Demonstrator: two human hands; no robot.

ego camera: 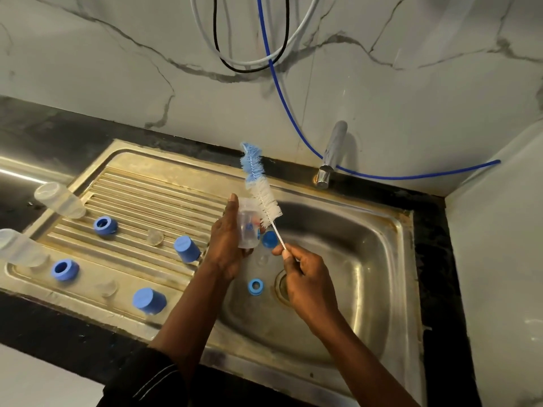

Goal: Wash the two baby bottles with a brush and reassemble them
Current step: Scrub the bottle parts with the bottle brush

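My left hand [224, 245] grips a clear baby bottle [248, 227] above the left side of the sink basin [352, 259]. My right hand [305, 277] pinches the thin white handle of a bottle brush [260, 186]; its blue and white bristles are outside the bottle and point up and away. Two other clear bottles [60, 200] [22, 248] lie at the left of the ribbed drainboard [147, 201]. On the drainboard are two blue rings [105, 227] [65, 270], two blue caps [186, 248] [148, 301] and clear teats [155, 237]. A blue ring [255, 287] and a blue cap [269, 239] lie in the basin.
A chrome tap [332, 154] stands behind the basin, with a blue hose [282, 92] running past it. Cables hang on the marble wall. The drain [282, 284] is under my right hand. Dark counter surrounds the sink; a wall stands at the right.
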